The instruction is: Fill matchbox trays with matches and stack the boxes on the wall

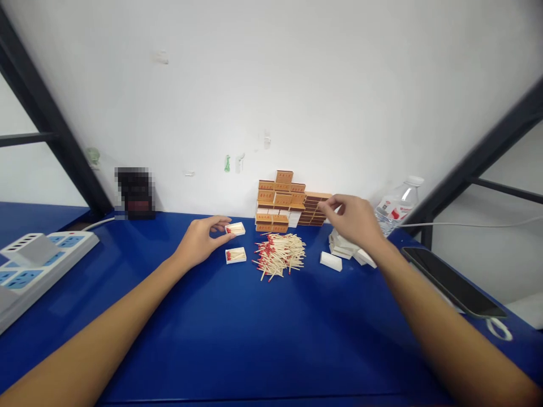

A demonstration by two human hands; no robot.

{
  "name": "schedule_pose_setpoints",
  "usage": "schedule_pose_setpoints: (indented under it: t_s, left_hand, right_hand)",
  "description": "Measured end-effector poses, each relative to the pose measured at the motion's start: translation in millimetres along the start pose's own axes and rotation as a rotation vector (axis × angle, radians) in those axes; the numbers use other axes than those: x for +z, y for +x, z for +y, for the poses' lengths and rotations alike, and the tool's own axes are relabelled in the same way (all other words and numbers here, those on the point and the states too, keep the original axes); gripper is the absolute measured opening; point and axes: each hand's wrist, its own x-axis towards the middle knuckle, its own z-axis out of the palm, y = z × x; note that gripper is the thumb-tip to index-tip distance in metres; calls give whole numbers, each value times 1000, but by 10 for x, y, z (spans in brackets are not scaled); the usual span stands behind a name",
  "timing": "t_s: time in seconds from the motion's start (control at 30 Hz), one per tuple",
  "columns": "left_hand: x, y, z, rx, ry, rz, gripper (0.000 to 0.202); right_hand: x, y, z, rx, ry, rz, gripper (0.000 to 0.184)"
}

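My left hand [199,240] rests on the blue table [237,333], its fingertips pinching a small white matchbox tray [235,228] filled with matches. A second filled tray [235,255] lies just in front of it. A loose pile of red-tipped matches [280,254] sits in the middle. My right hand [353,219] is raised at the right, fingers curled and touching the stack of brown matchbox sleeves [314,209]. Beneath that hand lie several empty white trays [343,249], one of them [331,261] apart.
Stacked orange matchboxes [280,200] stand against the white wall. A plastic water bottle [396,210] lies at the right, a black phone [452,281] near the right edge, a white power strip [34,260] at the left, a dark blurred object [136,193] at the back.
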Motion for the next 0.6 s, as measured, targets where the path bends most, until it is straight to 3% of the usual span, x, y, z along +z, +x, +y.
schedule_pose_setpoints:
  t_s: [0.17, 0.33, 0.47, 0.6]
  left_hand:
    - [87, -113, 437, 253, -114, 8, 39]
    - [179, -223, 650, 380, -121, -10, 38]
    - [232, -259, 683, 413, -111, 0, 40]
    - [220, -242, 622, 409, 29, 45, 50]
  right_hand:
    - [266, -436, -503, -129, 512, -350, 42]
    - [422, -600, -633, -24, 777, -624, 42]
    - [434, -649, -603, 85, 821, -678, 41]
    - [407, -578, -495, 119, 729, -566, 45]
